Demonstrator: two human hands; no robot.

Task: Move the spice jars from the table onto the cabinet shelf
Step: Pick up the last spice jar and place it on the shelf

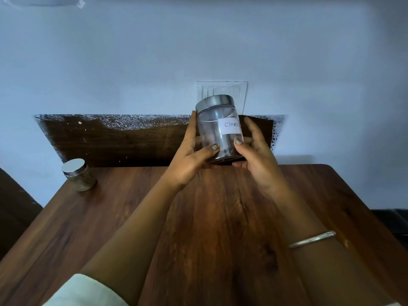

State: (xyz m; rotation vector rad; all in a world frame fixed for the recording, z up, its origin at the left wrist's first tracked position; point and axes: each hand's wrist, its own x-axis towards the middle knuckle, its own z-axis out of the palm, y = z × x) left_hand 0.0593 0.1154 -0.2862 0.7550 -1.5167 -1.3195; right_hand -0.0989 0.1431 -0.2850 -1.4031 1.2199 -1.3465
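Held jar: a clear spice jar (217, 129) is raised off the table (198, 228), above its far edge, in front of the wall.
Attitude: tilted, with the top leaning left and the base nearer the camera.
Lid: a silver metal cap (214, 102) is seated on the jar.
Label: a white paper label (230, 126) faces the camera with handwriting reading "Cloves"; the last letter is partly cut off by the curve of the jar.
Contents: a small amount of dark material lies at the bottom; the rest of the jar looks clear.
Left hand: the left hand (189, 160) grips the jar's left side, thumb across the lower front and fingers wrapped behind.
Right hand: the right hand (258, 160) holds the lower right side, thumb pressed on the front near the base, other fingers spread along the side and under the base.
Second jar: a smaller jar (79, 175) with a silver cap stands on the table's far left corner, well apart from both hands; its contents are too dim to identify.
Wrist: a thin metal bangle (312, 239) sits on the right forearm.
Sleeve: a pale sleeve (88, 292) covers the left arm near the frame's bottom edge.
Backdrop: a dark wooden panel (121, 144) stands behind the table against a pale blue wall; a pale rectangular wall plate (229, 90) shows just behind the cap.
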